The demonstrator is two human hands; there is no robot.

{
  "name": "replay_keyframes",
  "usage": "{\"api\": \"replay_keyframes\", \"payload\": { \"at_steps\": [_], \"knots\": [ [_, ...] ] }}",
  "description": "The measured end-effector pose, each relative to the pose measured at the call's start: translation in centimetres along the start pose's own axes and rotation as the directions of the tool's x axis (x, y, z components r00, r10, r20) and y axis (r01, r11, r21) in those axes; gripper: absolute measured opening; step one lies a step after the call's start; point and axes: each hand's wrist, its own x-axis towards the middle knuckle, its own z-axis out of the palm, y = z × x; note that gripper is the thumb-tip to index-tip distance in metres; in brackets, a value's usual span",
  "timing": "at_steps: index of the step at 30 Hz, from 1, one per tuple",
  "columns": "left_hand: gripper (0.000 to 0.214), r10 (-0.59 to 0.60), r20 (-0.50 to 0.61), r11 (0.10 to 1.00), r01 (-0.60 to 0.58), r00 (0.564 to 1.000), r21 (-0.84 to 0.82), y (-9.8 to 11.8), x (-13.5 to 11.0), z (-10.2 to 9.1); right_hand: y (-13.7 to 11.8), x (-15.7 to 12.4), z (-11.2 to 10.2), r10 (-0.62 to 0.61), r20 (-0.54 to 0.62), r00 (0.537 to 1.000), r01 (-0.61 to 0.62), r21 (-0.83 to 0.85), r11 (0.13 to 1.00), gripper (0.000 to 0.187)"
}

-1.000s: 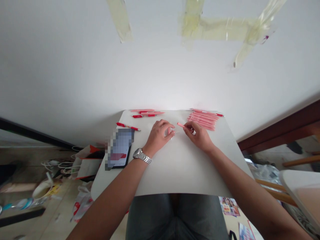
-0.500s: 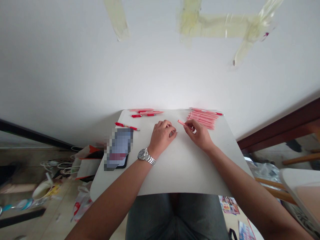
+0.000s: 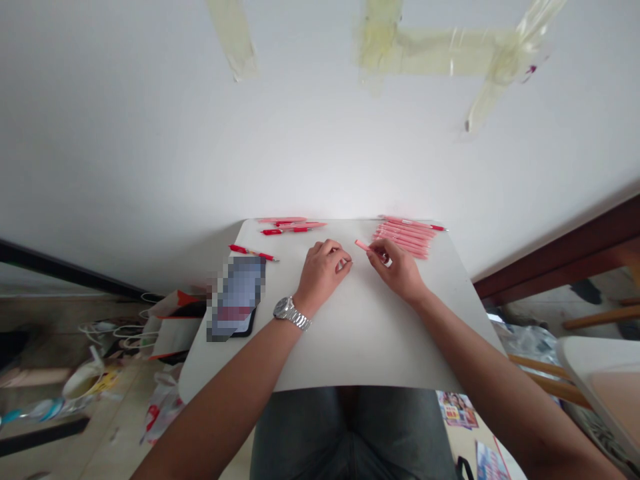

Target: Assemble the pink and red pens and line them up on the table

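Note:
My right hand [image 3: 397,270] pinches a pink pen [image 3: 362,245] between thumb and fingers. One blunt end of it points up and left; the rest is mostly covered by the fingers. To its left, my left hand [image 3: 324,272] rests over the table with fingers curled and thumb tip against the fingertips. Whatever it may hold is too small or hidden to name. A small gap separates the hands. Just beyond my right hand lies a row of several pink pens [image 3: 406,239], side by side, with a red-gripped pen [image 3: 439,228] at its far edge.
On the white table [image 3: 370,340], red and pink pens [image 3: 293,231] lie at the back left. Another red pen [image 3: 253,253] lies above a blurred phone [image 3: 245,327]. A wall [image 3: 320,147] stands behind the table. Bags and cables are on the floor at left; a stool [image 3: 600,353] is at right.
Almost nothing differs. The whole view has shifted very slightly, and both hands keep the same pose, with the pink pen still in my right hand.

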Motion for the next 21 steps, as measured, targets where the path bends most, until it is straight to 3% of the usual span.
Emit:
{"api": "replay_keyframes", "payload": {
  "at_steps": [11,21],
  "knots": [
    [0.004,-0.097,-0.122,0.961,0.061,0.988,-0.271,-1.1,-0.1,-0.6,0.1,0.0,0.0,0.007,0.017,1.000,-0.007,0.019,1.000,0.014],
    [0.007,-0.139,-0.080,0.924,0.100,0.987,-0.369,-0.7,-0.1,-1.2,0.0,-0.1,-0.1,0.000,0.055,0.998,-0.002,0.043,0.999,0.019]
  ]
}}
